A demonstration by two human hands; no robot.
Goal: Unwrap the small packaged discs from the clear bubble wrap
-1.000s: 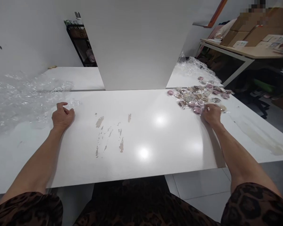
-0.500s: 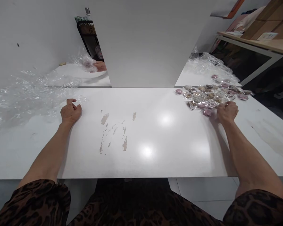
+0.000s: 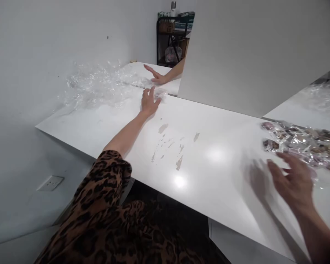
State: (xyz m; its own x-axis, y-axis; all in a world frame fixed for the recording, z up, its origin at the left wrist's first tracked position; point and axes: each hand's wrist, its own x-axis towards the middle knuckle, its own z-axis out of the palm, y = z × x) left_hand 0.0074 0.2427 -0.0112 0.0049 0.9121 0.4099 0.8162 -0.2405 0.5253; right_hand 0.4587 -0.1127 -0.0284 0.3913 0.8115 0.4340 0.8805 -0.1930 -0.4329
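On the white table (image 3: 121,124), my left hand (image 3: 150,103) reaches to the far edge with its fingers spread. Just right of its fingertips lies a clear plastic packet with something pinkish in it (image 3: 161,94), blurred; whether the fingers touch it I cannot tell. My right hand (image 3: 294,179) is open, with thumb and fingers apart and nothing visible in it. It hovers at the near side of a pile of small clear-wrapped pieces (image 3: 302,141), some pink and some brown.
Crumpled clear plastic wrap (image 3: 99,86) covers the table's far left. Across a gap beside the tall white panel (image 3: 231,55), another person's open hand (image 3: 158,77) reaches in over a second table. Behind stands a black shelf (image 3: 170,36). More clear wrap (image 3: 324,95) lies beyond the pile.
The view has swung left. My left hand has reached farther forward and spread its fingers; my right hand has opened and drawn back from the pile. The other person's hand has let go of a packet.
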